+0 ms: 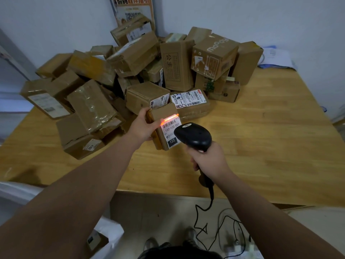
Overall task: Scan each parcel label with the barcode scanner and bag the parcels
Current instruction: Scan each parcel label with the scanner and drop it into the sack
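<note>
Parcel [164, 128] sits gripped in the left hand [142, 126] over the table [270, 137]; the right hand [207, 159] clutches the scanner [193, 136], its orange light crossing the label [171, 130].

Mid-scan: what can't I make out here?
Head view:
- White label on the small brown cardboard parcel: right edge hidden by the black barcode scanner; fine print too small.
- Trigger finger of the right hand: hidden behind the hand.
- Heaped brown cardboard boxes: many labels face away or buried.
- White plastic bag, lower left: mostly covered by the left forearm.
</note>
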Tool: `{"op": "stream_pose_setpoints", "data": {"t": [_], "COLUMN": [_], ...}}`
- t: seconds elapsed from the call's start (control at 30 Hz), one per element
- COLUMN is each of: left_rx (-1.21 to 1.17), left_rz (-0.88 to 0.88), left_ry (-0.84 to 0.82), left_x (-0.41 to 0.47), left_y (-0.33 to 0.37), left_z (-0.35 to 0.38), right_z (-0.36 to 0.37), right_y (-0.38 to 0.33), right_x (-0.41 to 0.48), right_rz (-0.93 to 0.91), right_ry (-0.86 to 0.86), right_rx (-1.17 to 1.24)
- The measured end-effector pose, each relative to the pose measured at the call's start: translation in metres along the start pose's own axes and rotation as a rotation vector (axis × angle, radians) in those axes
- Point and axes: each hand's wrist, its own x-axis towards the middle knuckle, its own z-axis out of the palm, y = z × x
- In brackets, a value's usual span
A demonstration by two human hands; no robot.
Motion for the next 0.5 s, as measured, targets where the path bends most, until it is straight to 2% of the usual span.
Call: {"op": "stream_pose_setpoints", "data": {"t": [0.5], "left_rx": [-0.002], "left_rz": [0.026], "left_ry": [0.021], "left_x": [0.0029], "left_y": [0.0004], "left_z": [0.0067], "right_z": [-0.0014], "right_y": [0.0048], "right_x": [-0.0007], "right_rz": [0.016], "right_ry": [-0.032], "right_rx": [-0.005]}}
